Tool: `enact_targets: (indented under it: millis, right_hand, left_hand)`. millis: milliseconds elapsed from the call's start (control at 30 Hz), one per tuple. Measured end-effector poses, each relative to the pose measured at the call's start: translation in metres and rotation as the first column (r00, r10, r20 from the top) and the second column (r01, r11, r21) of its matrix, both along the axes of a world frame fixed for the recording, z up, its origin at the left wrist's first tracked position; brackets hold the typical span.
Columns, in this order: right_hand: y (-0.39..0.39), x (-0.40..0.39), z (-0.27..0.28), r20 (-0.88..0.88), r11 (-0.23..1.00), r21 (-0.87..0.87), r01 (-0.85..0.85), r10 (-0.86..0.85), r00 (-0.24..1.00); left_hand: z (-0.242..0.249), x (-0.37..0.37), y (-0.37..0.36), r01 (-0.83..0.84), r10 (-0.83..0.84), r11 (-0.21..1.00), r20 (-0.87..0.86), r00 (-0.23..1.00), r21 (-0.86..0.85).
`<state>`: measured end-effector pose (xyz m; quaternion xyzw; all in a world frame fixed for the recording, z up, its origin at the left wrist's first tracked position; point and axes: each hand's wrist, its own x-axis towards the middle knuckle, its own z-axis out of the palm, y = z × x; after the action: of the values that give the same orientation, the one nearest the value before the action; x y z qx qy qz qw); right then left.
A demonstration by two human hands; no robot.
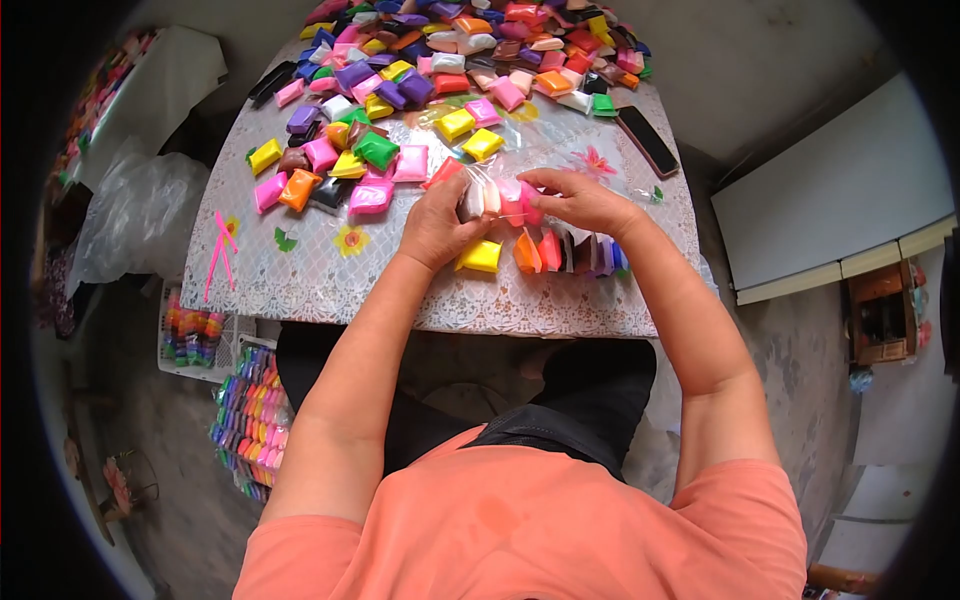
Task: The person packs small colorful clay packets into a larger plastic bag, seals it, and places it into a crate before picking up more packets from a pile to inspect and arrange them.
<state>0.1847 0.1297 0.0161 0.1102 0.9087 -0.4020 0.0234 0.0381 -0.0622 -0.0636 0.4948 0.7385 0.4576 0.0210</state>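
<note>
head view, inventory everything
Tablecloth: one, pale floral, centre
Loose packets: many, multicoloured, across tablecloth
Single packet: one, yellow, tablecloth front
Packet row: one, multicoloured, tablecloth front
Smartphone: one, dark, tablecloth's right
Strips: count unclear, pink, tablecloth's left
Plastic sheeting: count unclear, clear, left
Basket: at least one, white, lower left
Bundled packets: many, multicoloured, lower left
Large panel: one, pale, right
Held packets: several, pink, white, centre
Left hand: one, centre
Right hand: one, centre
Trousers: one, black, centre
Shirt: one, coral, bottom

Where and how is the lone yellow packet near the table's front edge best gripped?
Probably pinch the yellow packet across its long edges, coming from the near side: it lies flat, with bare tablecloth before it, while the left hand is just beyond.
</note>
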Motion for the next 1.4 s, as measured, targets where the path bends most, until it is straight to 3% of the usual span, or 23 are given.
enact_targets:
  millis: [200,300,400,500,700,900,1000,1100,1133,1267,1367,1400]
  right_hand:
    - [-0.011,-0.017,0.002,0.076,0.941,0.310,0.133,-0.164,0.984]
    - [-0.030,-0.018,0.011,0.024,0.926,0.367,0.092,-0.109,0.994]
    - [-0.021,-0.012,0.008,-0.047,0.984,0.178,0.020,-0.012,0.999]
    - [-0.022,-0.006,0.024,0.110,0.998,0.054,0.031,-0.037,0.993]
    - [-0.026,-0.021,0.008,0.150,0.994,0.107,0.010,-0.026,0.988]
    - [-0.029,-0.007,0.015,0.017,0.987,0.088,0.134,-0.136,0.991]
    - [-0.019,-0.001,0.007,-0.065,0.985,0.078,0.156,-0.151,0.986]
    - [-0.018,0.002,0.005,-0.075,0.970,0.154,0.189,-0.179,0.981]
    - [-0.020,0.002,0.006,-0.076,0.964,0.186,0.188,-0.176,0.981]
    - [-0.020,0.002,0.003,-0.105,0.944,0.272,0.188,-0.165,0.981]
    - [-0.024,0.005,0.005,-0.093,0.947,0.260,0.187,-0.168,0.981]
    - [-0.026,0.006,0.007,-0.079,0.951,0.250,0.184,-0.169,0.982]
  left_hand:
    - [0.012,0.007,-0.003,0.005,-0.006,1.000,0.063,0.998,0.023]
    - [0.004,0.002,0.000,0.006,-0.006,1.000,0.013,1.000,-0.007]
    - [0.002,0.002,0.000,-0.021,0.021,0.999,-0.001,1.000,0.025]
    - [0.011,0.004,-0.003,-0.014,0.016,0.999,0.040,0.999,-0.053]
    - [-0.002,0.000,0.000,0.014,-0.014,0.998,0.006,1.000,0.064]
    - [-0.003,-0.002,0.000,0.016,-0.016,0.999,0.017,1.000,0.035]
    - [-0.007,-0.005,-0.001,0.143,-0.199,0.975,0.376,0.905,0.173]
    - [0.006,-0.009,-0.021,0.108,-0.139,0.990,0.438,0.888,0.095]
    - [0.012,-0.004,-0.026,0.048,-0.109,0.989,0.470,0.876,0.140]
    - [0.018,0.004,-0.051,0.029,-0.038,0.986,0.054,0.998,0.162]
    - [0.048,0.027,-0.050,0.254,-0.171,0.954,-0.409,0.896,0.157]
    - [0.059,0.033,-0.048,0.335,-0.287,0.941,-0.418,0.862,0.047]
